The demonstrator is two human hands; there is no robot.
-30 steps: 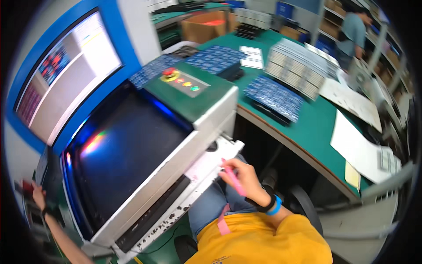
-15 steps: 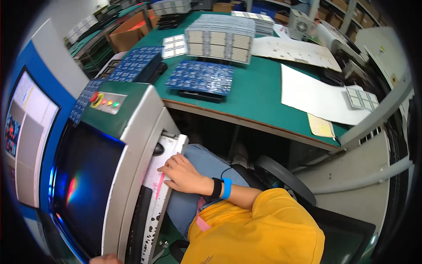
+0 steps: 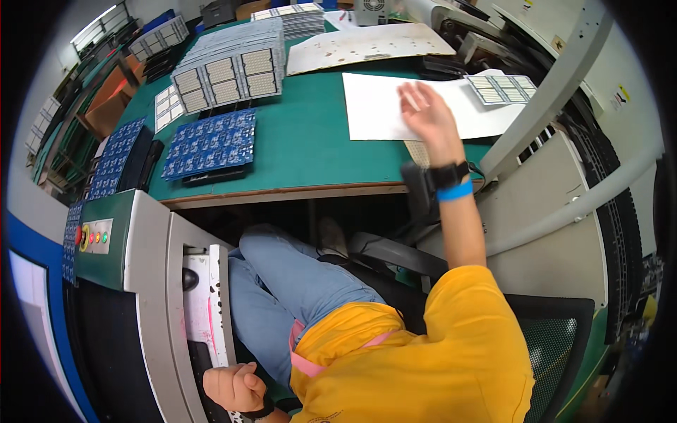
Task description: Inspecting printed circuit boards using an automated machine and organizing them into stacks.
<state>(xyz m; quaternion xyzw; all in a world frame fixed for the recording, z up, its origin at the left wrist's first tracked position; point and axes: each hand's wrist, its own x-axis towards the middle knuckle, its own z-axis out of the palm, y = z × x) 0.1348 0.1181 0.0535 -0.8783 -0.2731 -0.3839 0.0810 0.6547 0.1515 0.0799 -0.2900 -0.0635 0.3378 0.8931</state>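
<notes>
Currently, the right hand [image 3: 428, 116] is over the white sheet [image 3: 374, 106] on the green worktop [image 3: 303, 151], its fingers apart and slightly bent; its grip is open, with nothing in it, and whether it touches the sheet cannot be told; the pale panel [image 3: 502, 89] lies at the sheet's right end, near that hand but apart from it; a yellowish piece [image 3: 417, 151] juts from under the sheet's near edge, behind the wrist.

The left hand [image 3: 234, 388] is low, at the near end of the white tray [image 3: 197, 303], beside the keyboard [image 3: 203, 356]; its fingers are curled in, and whether its grip encloses anything cannot be told; on the tray, a black mouse [image 3: 190, 279] sits at the far end, with a thin pink line [image 3: 210, 317] nearer the hand.

Left of the sheet, blue boards [image 3: 211, 144] rest on a dark base near the worktop's front edge; behind them stands a thick row of panels [image 3: 233, 70]; a stained board [image 3: 370, 48] lies beyond the sheet; at far left, a red button [image 3: 79, 235] tops the machine [image 3: 106, 243].
</notes>
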